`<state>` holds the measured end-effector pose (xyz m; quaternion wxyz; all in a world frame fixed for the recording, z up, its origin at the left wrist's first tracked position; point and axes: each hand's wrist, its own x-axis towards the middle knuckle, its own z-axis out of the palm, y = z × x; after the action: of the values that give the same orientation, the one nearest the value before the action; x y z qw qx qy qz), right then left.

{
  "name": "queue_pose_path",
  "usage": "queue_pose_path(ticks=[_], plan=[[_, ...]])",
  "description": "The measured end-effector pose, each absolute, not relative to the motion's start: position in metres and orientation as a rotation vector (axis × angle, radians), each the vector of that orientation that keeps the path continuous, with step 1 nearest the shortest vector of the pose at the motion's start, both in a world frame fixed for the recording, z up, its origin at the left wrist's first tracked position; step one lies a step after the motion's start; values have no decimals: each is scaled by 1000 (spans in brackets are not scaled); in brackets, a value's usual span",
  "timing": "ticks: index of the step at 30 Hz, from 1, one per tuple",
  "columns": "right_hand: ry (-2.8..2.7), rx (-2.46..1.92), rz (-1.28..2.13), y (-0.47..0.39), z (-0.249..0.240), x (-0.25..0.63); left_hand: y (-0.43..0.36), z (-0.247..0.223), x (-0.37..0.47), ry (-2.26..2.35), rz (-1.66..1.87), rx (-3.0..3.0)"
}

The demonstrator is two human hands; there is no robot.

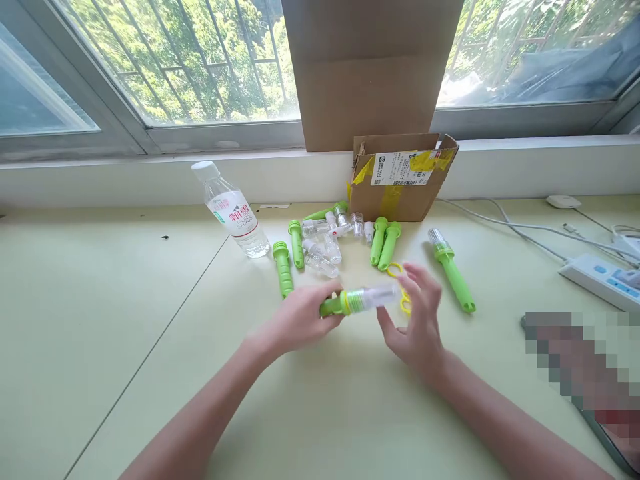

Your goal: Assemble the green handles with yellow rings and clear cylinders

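Observation:
My left hand (311, 315) is closed round the green handle of a tool (354, 301) with a clear cap, which points to the right. Beside the cap's tip, my right hand (417, 320) has its fingers apart and holds nothing. Yellow scissors (405, 305) lie partly hidden behind that hand. Green handles (283, 270) and several clear caps (321, 260) lie beyond my left hand. Two more green handles (389, 247) rest side by side near the box. To the right lies a green handle with a clear cap fitted (456, 277).
A water bottle (235, 212) stands at the back left. An open cardboard box (400, 193) is against the window wall. White cables and a power strip (600, 280) lie at the right, with a partly pixelated dark-edged object (595, 420) nearer the front.

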<state>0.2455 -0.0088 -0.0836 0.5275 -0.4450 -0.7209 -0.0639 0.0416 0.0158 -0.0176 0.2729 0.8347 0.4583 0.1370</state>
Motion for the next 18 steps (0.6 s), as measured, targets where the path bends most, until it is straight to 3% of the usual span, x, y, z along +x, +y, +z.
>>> queue_pose_path(ticks=[7,14,18], plan=[[-2071,-1067,-275,-9,-82,249,14,-48,47,1342,298,2817],[-2196,-1014,-291,-3,-81,257,20,-63,46,1310,543,3104],[-2250,-1106,-139,-5,-82,260,21,-67,41,1216,649,3227]])
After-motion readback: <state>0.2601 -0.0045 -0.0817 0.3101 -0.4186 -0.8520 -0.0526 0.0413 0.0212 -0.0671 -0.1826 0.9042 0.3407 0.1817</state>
